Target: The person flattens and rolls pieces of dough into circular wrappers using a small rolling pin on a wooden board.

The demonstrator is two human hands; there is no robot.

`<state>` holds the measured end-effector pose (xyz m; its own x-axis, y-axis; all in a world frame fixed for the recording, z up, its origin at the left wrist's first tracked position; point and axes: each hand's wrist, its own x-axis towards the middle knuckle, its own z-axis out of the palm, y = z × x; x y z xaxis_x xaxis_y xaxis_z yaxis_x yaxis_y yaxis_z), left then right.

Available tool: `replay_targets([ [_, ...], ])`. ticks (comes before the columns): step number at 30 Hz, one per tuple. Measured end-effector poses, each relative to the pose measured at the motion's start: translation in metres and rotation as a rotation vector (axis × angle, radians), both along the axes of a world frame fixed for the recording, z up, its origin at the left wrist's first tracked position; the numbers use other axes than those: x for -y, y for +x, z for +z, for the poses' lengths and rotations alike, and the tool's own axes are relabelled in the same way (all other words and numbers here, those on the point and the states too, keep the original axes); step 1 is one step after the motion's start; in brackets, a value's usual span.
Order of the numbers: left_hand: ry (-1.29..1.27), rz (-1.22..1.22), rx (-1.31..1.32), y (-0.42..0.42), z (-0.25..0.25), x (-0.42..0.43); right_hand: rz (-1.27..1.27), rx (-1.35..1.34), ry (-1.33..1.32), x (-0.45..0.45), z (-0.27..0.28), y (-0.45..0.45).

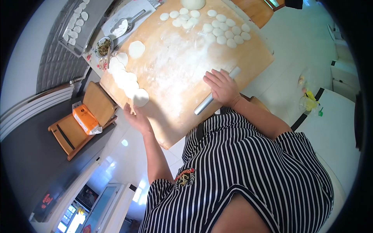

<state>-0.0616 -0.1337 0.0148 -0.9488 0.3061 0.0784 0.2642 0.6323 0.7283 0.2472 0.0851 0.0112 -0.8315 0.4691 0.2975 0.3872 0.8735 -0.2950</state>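
Observation:
My right hand (220, 87) lies flat across a metal rolling pin (204, 105), its fingers stretched out past it. The pin rests at a slant near the front edge of a floured wooden board (171, 128). At the board's left edge, my left hand (136, 118) has its fingers apart, just below a round dough wrapper (140, 97). Whether the fingertips touch that wrapper I cannot tell. An overlapping row of dough wrappers (126, 79) runs up the left side. One single wrapper (136, 49) lies apart, higher up.
Several small dough pieces (225, 28) and a large dough lump (193, 4) sit at the far side. A bowl of filling (104, 46), a flour scoop (121, 28) and a metal tray (79, 25) stand to the left. A chair (97, 99) holds an orange pack (86, 118).

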Motion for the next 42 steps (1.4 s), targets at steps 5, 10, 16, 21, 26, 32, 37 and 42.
replay_targets([
  [5, 0.009, -0.578, -0.035, 0.015, 0.028, -0.110, 0.009, -0.018, -0.002, -0.006, -0.001, 0.001],
  [10, -0.070, -0.902, -0.286, 0.010, -0.011, -0.268, 0.057, -0.031, -0.072, -0.011, -0.014, 0.008],
  [16, -0.199, -0.908, -0.376, -0.033, -0.040, -0.362, 0.032, -0.080, -0.061, -0.009, -0.027, 0.014],
  [21, -0.115, -0.874, -0.341, -0.016, -0.046, -0.310, 0.041, -0.098, -0.077, -0.007, -0.034, 0.016],
  [26, -0.150, -1.072, -0.291, 0.072, -0.042, -0.220, 0.064, -0.075, -0.058, -0.007, -0.036, 0.016],
  [32, -0.001, -1.157, -0.096, 0.154, -0.030, -0.151, -0.067, -0.075, -0.147, -0.034, -0.032, 0.027],
  [37, -0.017, -1.039, 0.285, 0.166, -0.008, -0.150, -0.278, 0.059, 0.017, -0.059, -0.012, 0.016],
  [42, -0.039, -0.872, 0.268, 0.143, -0.002, -0.196, -0.278, 0.073, 0.072, -0.090, 0.003, -0.049],
])
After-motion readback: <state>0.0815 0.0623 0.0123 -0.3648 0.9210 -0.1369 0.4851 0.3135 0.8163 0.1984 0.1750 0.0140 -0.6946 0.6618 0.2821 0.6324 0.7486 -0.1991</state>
